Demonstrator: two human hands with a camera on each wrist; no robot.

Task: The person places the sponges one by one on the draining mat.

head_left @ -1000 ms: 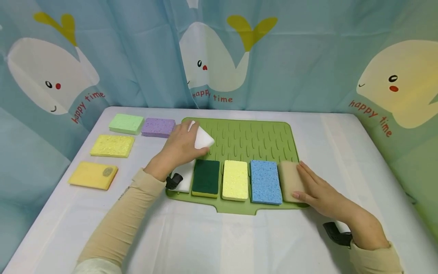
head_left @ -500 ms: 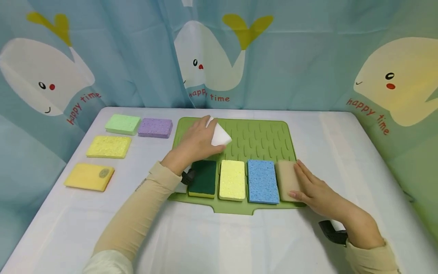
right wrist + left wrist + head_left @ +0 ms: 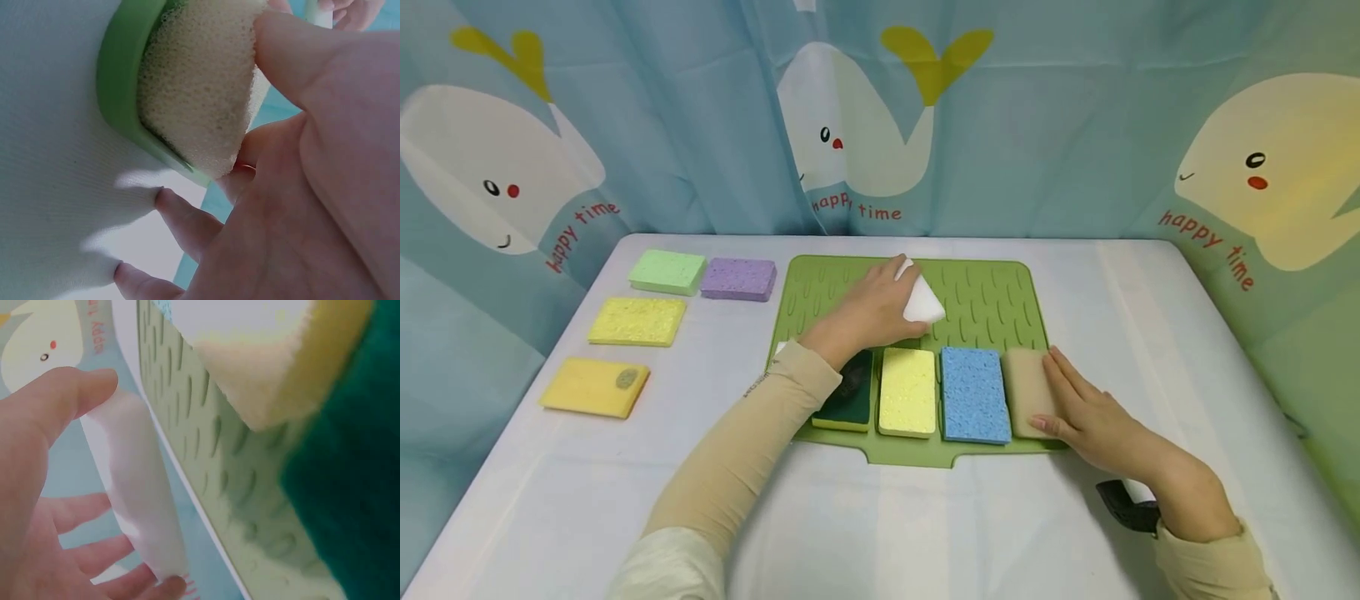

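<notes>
- head view: the left hand point(image 3: 871, 310) has the white sponge point(image 3: 923, 298) clamped between thumb and fingers, tilted over the back half of the green mat point(image 3: 992, 292); whether its low edge touches, i cannot tell.
- the left forearm point(image 3: 752, 458) crosses over the dark scourer point(image 3: 831, 412), so a raised wrist would, i judge, best spare the front row a knock.
- the right hand point(image 3: 1097, 421) lies along the right side of the tan sponge point(image 3: 1026, 392), at the mat's front right; its fingers are straight, touching rather than wrapped round. a light touch seems wise, since a hard push could nudge it into the blue sponge point(image 3: 975, 396) just beside it.
- textures: blue is speckled and pitted, the pale yellow sponge point(image 3: 907, 392) finely pored, the scourer a dark green face over a yellow body, the mat covered in short raised ridges.
- left wrist view: thumb on one edge of the white sponge, fingers on the opposite edge. it shows edge-on, a smooth slab with softened corners; such foam probably dents, so mild, even pressure should do, and levelling it before it meets the ridges would help it sit square.
- right wrist view: the tan sponge is coarse, open-celled and blocky, just inside the mat's smooth raised rim point(image 3: 119, 81). two fingertips, spread apart, reach the fine-ribbed white cloth point(image 3: 50, 156), likely a good brace.
</notes>
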